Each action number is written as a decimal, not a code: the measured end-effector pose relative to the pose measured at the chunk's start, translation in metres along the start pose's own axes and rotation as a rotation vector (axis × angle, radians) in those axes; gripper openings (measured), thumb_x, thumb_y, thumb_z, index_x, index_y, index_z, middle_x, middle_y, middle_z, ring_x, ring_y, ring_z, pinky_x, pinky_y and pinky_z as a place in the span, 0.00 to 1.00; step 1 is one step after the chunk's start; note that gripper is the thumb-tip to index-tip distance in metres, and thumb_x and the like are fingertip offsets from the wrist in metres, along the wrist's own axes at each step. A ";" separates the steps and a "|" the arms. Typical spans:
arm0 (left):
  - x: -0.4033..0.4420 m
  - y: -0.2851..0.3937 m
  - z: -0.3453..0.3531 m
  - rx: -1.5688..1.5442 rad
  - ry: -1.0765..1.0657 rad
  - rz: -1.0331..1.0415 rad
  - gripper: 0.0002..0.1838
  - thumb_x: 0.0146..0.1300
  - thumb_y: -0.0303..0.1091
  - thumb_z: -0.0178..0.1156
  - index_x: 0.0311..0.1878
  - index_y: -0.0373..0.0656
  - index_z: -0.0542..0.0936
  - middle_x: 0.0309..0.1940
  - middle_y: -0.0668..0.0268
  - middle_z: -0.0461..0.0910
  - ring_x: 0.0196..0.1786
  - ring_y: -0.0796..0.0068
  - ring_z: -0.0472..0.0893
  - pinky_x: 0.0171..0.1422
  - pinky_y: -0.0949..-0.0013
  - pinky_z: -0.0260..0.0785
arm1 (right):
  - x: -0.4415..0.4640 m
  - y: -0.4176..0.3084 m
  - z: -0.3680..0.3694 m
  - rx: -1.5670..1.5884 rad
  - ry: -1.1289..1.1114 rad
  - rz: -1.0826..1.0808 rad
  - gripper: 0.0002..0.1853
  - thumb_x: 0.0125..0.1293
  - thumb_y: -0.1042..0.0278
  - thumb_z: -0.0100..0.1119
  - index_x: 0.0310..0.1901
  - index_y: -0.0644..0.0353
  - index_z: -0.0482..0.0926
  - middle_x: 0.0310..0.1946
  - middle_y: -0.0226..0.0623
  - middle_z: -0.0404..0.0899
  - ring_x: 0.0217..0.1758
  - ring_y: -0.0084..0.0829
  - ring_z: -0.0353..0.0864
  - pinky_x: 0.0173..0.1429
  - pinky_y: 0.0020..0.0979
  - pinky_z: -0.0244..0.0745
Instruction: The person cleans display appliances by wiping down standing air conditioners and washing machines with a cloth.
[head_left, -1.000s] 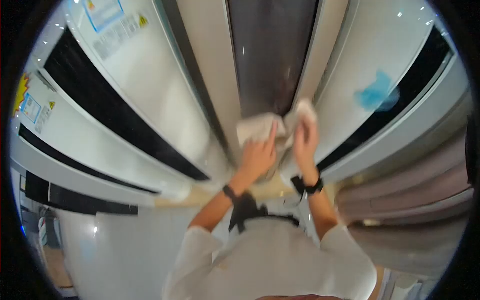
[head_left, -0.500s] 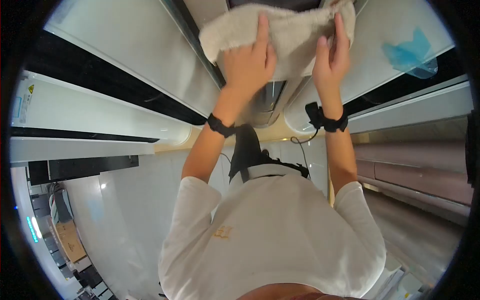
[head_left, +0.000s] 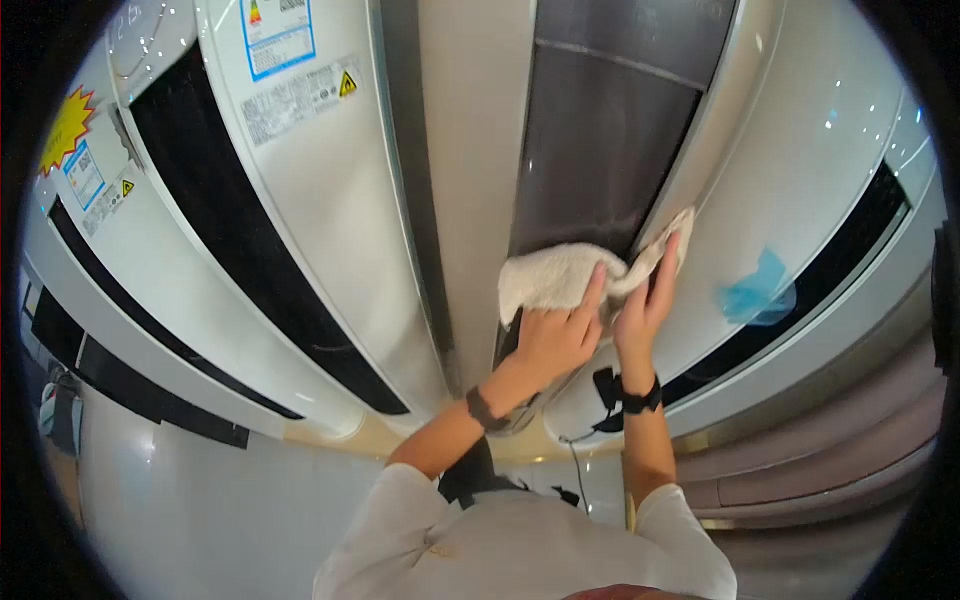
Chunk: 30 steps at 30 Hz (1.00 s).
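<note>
The left hand (head_left: pixel 556 340) lies over the cloth (head_left: pixel 555 280), index finger extended, not clenched. The right hand (head_left: pixel 645 315) has its fingers stretched along the cloth's raised, twisted right end; whether it pinches the fabric, I cannot tell. The pale cloth spans the lower part of the dark panel (head_left: pixel 610 140), reaching onto the beige frame (head_left: pixel 470 150) at its left. A dark band (head_left: pixel 487 408) circles the left wrist, and a black strap (head_left: pixel 641 396) with a small block circles the right.

White units stand on both sides. The left unit (head_left: pixel 310 180) bears a blue-edged label (head_left: pixel 280 40); on the right unit (head_left: pixel 780 180) is a crumpled blue film (head_left: pixel 758 288), near its black strip (head_left: pixel 830 280).
</note>
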<state>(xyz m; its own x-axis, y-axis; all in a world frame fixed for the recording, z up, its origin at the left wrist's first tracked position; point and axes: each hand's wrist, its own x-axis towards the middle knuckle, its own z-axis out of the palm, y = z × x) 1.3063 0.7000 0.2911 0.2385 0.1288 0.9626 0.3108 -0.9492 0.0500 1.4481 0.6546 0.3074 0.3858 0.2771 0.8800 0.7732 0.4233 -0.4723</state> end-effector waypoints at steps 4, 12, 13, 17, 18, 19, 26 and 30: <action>-0.024 -0.005 -0.011 0.041 -0.066 -0.168 0.37 0.64 0.32 0.63 0.76 0.29 0.68 0.32 0.50 0.85 0.25 0.54 0.84 0.30 0.54 0.76 | -0.035 -0.003 -0.005 -0.105 -0.154 -0.130 0.34 0.70 0.76 0.54 0.77 0.76 0.62 0.63 0.60 0.76 0.61 0.50 0.77 0.68 0.43 0.68; 0.007 -0.038 -0.052 0.021 -0.010 -0.386 0.40 0.66 0.33 0.61 0.78 0.27 0.62 0.29 0.52 0.84 0.24 0.52 0.79 0.30 0.52 0.71 | -0.014 -0.062 0.029 -0.124 -0.255 -0.276 0.32 0.70 0.74 0.56 0.73 0.78 0.67 0.53 0.59 0.82 0.51 0.50 0.83 0.57 0.43 0.76; 0.008 -0.043 -0.057 0.014 -0.017 -0.426 0.41 0.66 0.33 0.61 0.79 0.26 0.60 0.31 0.50 0.84 0.26 0.51 0.79 0.32 0.51 0.71 | -0.013 -0.068 0.037 -0.089 -0.287 -0.260 0.31 0.69 0.75 0.57 0.73 0.78 0.67 0.50 0.58 0.83 0.49 0.49 0.84 0.55 0.42 0.76; -0.015 -0.063 -0.062 -0.059 -0.035 -0.503 0.43 0.67 0.33 0.60 0.81 0.25 0.54 0.41 0.41 0.81 0.37 0.44 0.78 0.44 0.48 0.69 | -0.029 -0.083 0.058 -0.045 -0.452 -0.189 0.29 0.66 0.79 0.57 0.70 0.78 0.71 0.41 0.57 0.85 0.40 0.49 0.86 0.50 0.39 0.79; -0.023 -0.064 -0.065 -0.120 -0.081 -0.581 0.44 0.68 0.32 0.59 0.81 0.25 0.53 0.44 0.39 0.80 0.40 0.43 0.77 0.47 0.47 0.68 | -0.036 -0.083 0.062 -0.037 -0.503 -0.172 0.29 0.66 0.79 0.57 0.69 0.78 0.71 0.42 0.58 0.85 0.40 0.51 0.86 0.51 0.40 0.79; -0.028 -0.068 -0.067 -0.184 -0.127 -0.659 0.44 0.68 0.32 0.59 0.81 0.25 0.52 0.46 0.38 0.79 0.42 0.42 0.77 0.49 0.46 0.67 | -0.041 -0.082 0.068 -0.031 -0.555 -0.154 0.29 0.66 0.80 0.57 0.69 0.78 0.72 0.42 0.59 0.85 0.41 0.52 0.86 0.53 0.41 0.79; 0.011 -0.127 -0.070 -0.228 0.026 -0.498 0.46 0.66 0.31 0.58 0.84 0.32 0.49 0.39 0.46 0.76 0.42 0.46 0.75 0.51 0.52 0.67 | -0.016 -0.094 0.093 0.071 -0.440 -0.389 0.28 0.65 0.77 0.54 0.67 0.78 0.74 0.54 0.68 0.82 0.58 0.66 0.83 0.67 0.51 0.74; 0.007 -0.147 -0.066 -0.365 0.057 -0.541 0.45 0.69 0.33 0.57 0.85 0.35 0.49 0.39 0.47 0.76 0.43 0.48 0.74 0.53 0.54 0.66 | -0.029 -0.108 0.109 0.006 -0.531 -0.330 0.25 0.65 0.77 0.54 0.64 0.72 0.79 0.59 0.66 0.81 0.66 0.65 0.78 0.74 0.51 0.67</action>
<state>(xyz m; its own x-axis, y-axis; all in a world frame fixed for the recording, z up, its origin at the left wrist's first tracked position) 1.2018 0.8218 0.3079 0.0841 0.6095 0.7883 0.0388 -0.7925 0.6086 1.2987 0.6948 0.3269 -0.1767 0.5210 0.8351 0.8054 0.5643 -0.1816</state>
